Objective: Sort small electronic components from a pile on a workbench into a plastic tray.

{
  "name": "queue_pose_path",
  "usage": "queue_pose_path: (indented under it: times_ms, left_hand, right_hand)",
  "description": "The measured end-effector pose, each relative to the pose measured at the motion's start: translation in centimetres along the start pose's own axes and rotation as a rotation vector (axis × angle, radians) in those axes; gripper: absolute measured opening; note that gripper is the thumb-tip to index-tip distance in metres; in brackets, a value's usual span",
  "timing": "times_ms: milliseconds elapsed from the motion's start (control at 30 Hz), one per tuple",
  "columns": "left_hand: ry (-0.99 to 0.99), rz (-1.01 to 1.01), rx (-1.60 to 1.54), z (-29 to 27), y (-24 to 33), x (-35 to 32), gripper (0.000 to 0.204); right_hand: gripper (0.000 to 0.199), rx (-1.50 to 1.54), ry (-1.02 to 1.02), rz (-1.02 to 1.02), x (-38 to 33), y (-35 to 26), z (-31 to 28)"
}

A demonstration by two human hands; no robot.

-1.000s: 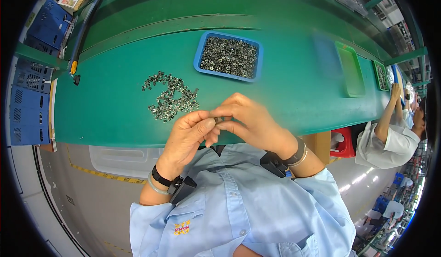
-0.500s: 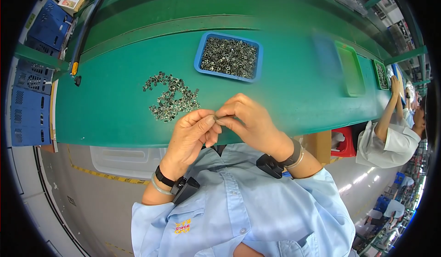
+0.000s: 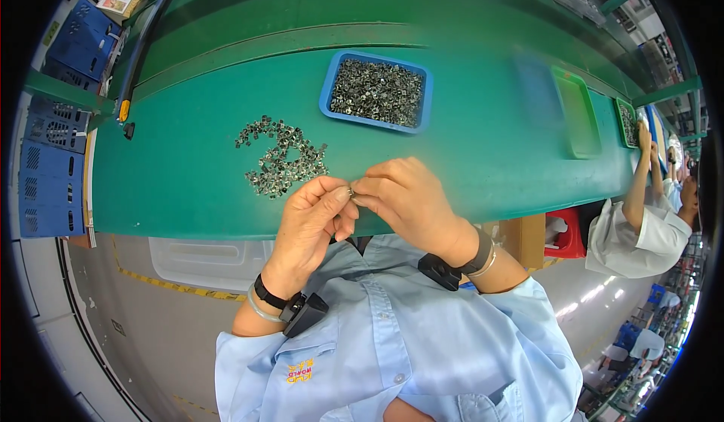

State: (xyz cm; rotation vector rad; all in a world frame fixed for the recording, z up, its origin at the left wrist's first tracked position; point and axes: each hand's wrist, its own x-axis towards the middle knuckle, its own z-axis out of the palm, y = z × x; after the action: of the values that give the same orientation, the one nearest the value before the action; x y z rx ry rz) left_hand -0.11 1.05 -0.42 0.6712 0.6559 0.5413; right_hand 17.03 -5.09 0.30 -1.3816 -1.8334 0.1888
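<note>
Head view, nearest first: the person's pale blue shirt (image 3: 407,346) fills the lower part of the picture, with a dark band and a clipped-on device on each wrist. Just above it the left hand (image 3: 313,222) and the right hand (image 3: 407,199) meet over the near edge of the green counter (image 3: 188,196). Their fingers (image 3: 339,196) are pinched closed, tip to tip, on a small metal part (image 3: 352,193) that only just shows between them; its shape is too small to tell.

Judging from this, the step in hand is joining or fitting one small piece between the fingertips, close to the body and clear of the surface. The next move seems to call for a fine, steady pinch and a small twist or press, then a short reach to the left front.

That way, just beyond the left hand, a loose pile of small dark metal pieces (image 3: 280,158) lies on the counter. Farther out, ahead of the right hand, a blue tray (image 3: 326,94) is filled with many more such pieces. Well apart on the right lies a flat green tray (image 3: 577,113). At the far right edge another person in a white top (image 3: 641,237) reaches up onto the same counter.
</note>
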Motion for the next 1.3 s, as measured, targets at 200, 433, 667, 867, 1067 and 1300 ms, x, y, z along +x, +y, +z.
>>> queue_pose_path:
  times_ms: [200, 433, 667, 867, 1067, 1300]
  left_hand:
    - [0.024, 0.037, 0.086, 0.5, 0.0, -0.1, 0.013]
    - [-0.027, 0.052, -0.038, 1.3, -0.1, -0.4, 0.014]
    - [-0.049, 0.053, -0.045, 1.2, -0.9, -0.3, 0.014]
    - [-0.036, 0.075, -0.013, 1.4, -1.2, -0.3, 0.014]
    - [-0.077, 0.14, -0.05, 1.0, -2.2, -0.2, 0.014]
    - [-0.059, 0.12, 0.038, 0.8, -1.7, -0.1, 0.014]
  right_hand:
    - [0.019, 0.104, 0.028, 0.032, -0.1, 0.4, 0.1]
    - [0.017, 0.185, 0.07, 0.059, -0.6, 0.5, 0.2]
    - [0.016, 0.249, 0.099, 0.098, -1.2, 0.3, 0.4]
    - [0.016, 0.243, 0.091, 0.079, -1.6, 0.5, 0.2]
    - [0.015, 0.348, 0.125, 0.097, -2.1, 0.2, 1.0]
    - [0.014, 0.196, 0.059, 0.072, -1.6, 0.3, 0.3]
